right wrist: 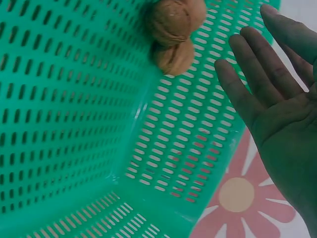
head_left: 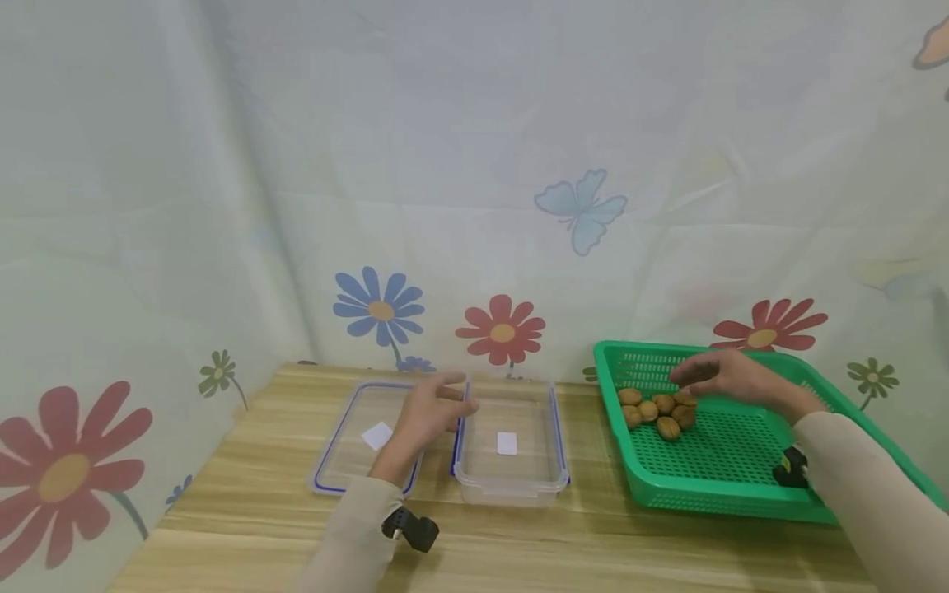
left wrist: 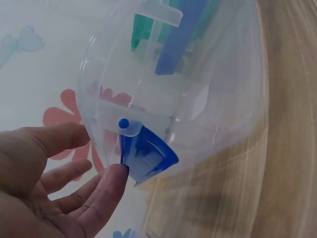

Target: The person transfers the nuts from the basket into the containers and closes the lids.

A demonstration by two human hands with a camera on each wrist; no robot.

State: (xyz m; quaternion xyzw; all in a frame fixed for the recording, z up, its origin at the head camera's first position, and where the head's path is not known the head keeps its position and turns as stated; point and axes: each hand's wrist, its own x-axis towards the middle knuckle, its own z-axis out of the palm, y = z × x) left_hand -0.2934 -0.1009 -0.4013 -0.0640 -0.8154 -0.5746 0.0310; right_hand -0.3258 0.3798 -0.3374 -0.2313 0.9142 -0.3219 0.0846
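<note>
A clear plastic food container (head_left: 510, 420) with blue side clips stands on the table in the head view. My left hand (head_left: 428, 412) is at its left rim, fingers loosely bent. In the left wrist view, a fingertip is right at the blue clip (left wrist: 148, 156), with the thumb apart from the other fingers. My right hand (head_left: 730, 379) hangs over a green plastic basket (head_left: 734, 490), fingers extended and nothing in them. Several walnuts (head_left: 669, 427) lie in the basket's left part, just left of and below that hand. The right wrist view shows walnuts (right wrist: 171, 22) apart from the fingertips.
Left of the container lies a clear lid (head_left: 337, 457) with a blue seal, partly behind my left forearm. White labels show on the lid and container. A floral curtain (head_left: 445, 165) hangs behind the wooden table (head_left: 474, 552). A black wrist camera (head_left: 411, 529) sits on my left sleeve.
</note>
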